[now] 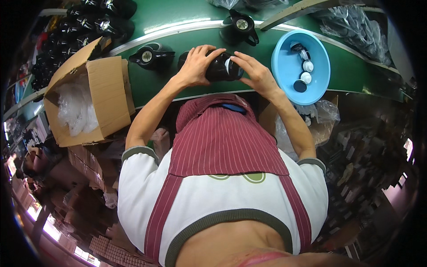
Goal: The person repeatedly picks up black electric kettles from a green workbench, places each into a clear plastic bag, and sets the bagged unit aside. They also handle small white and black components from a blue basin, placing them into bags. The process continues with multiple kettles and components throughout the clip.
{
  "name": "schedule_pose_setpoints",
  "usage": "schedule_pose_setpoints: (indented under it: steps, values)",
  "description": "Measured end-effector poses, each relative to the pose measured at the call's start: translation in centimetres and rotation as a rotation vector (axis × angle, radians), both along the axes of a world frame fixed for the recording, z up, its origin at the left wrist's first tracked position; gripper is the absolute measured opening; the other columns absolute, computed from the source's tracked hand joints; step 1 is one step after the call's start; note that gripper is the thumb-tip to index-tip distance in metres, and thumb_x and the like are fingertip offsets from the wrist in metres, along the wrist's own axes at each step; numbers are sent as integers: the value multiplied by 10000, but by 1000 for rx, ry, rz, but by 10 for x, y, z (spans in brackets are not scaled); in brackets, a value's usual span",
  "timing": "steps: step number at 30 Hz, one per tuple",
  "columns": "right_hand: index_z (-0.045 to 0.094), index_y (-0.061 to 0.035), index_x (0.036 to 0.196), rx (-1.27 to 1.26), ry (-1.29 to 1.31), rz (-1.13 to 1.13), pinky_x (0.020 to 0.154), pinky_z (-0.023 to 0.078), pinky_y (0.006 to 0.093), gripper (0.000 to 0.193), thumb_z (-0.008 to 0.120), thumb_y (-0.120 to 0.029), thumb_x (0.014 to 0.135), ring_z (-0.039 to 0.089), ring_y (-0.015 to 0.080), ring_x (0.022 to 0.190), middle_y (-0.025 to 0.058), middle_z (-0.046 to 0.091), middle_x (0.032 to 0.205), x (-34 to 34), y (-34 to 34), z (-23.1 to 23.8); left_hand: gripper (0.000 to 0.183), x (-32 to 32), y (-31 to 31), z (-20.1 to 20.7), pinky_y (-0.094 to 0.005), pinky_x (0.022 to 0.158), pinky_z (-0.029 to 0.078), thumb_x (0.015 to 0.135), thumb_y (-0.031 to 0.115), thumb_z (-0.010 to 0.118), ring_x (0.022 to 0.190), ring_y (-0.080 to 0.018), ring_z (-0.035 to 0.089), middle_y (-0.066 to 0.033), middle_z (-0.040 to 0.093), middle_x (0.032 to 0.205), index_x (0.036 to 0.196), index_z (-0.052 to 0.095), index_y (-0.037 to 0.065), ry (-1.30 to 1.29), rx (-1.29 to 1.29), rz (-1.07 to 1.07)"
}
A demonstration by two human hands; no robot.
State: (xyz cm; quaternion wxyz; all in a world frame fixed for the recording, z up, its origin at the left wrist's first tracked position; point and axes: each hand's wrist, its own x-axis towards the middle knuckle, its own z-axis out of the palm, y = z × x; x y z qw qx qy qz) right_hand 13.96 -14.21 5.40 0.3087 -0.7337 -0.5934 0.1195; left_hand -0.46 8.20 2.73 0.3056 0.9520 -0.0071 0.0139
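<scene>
Okay, so here's the setup: a black jug is lying on its side at the near edge of the green counter, roughly halfway along, and both hands are on it. The left hand is gripping it from above, fingers wrapped over the body. The right hand has the other end, fingers on the far side and thumb nearer the person, right by where a bit of white shows. Can't make out what that white bit is, sorry. My guess is that one hand per end is there so a round body doesn't roll, and sideways leaves that right end easy to get at.

Two more jugs stand upright: a left-hand jug a little in from the near edge, and a far jug toward the far side by the pale strip. Both look close enough to grab without leaning.

Over on the right, a blue basin sits at the near edge, seemingly poking out past it, with black-and-white caps inside. Probably parked beside the right hand for short reaches, and the high wall would stop small round stuff wandering off.
</scene>
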Motion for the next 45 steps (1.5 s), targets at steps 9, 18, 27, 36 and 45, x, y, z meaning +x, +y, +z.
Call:
schedule_pose_setpoints:
  steps: [9, 18, 27, 36, 45]
  values:
    - [716, 90, 988, -745, 925, -621, 661, 564, 336, 979, 404, -833, 896, 713, 255, 602, 163, 693, 661, 4, -15, -7, 1140, -6, -12, -15, -650, 1093, 372, 468, 137, 918, 1332, -369, 469, -130, 506, 1389, 1496, 435, 242, -22, 54, 64]
    - [707, 110, 918, -766, 1347, -583, 446, 503, 277, 977, 334, -793, 950, 644, 219, 453, 175, 668, 610, 9, -14, -18, 1078, -7, -26, -10, -603, 1104, 364, 521, 166, 902, 1314, -371, 480, -133, 509, 1382, 1496, 445, 221, -39, 177, 97]
    - [558, 50, 1334, -166, 370, -284, 686, 574, 338, 692, 756, -452, 899, 705, 213, 710, 158, 708, 807, -15, -2, -25, 1066, -15, -33, -17, -619, 1098, 362, 520, 148, 907, 1317, -375, 472, -131, 510, 1384, 1487, 466, 233, -69, 143, 170]
    - [654, -31, 921, -608, 1314, -653, 472, 469, 276, 691, 501, -705, 951, 588, 147, 542, 82, 623, 698, -37, -4, -87, 427, -38, -44, -55, -502, 916, 497, 822, 166, 682, 1159, -360, 591, -140, 623, 1192, 1245, 639, 205, -397, 288, 232]
    - [449, 26, 1351, -298, 1298, -744, 813, 614, 417, 677, 629, -507, 974, 683, 277, 851, 169, 627, 1048, -51, 21, -74, 639, -73, -31, -47, -592, 1166, 323, 853, 278, 719, 1390, -297, 468, -74, 525, 1451, 1455, 508, 233, -394, 315, 308]
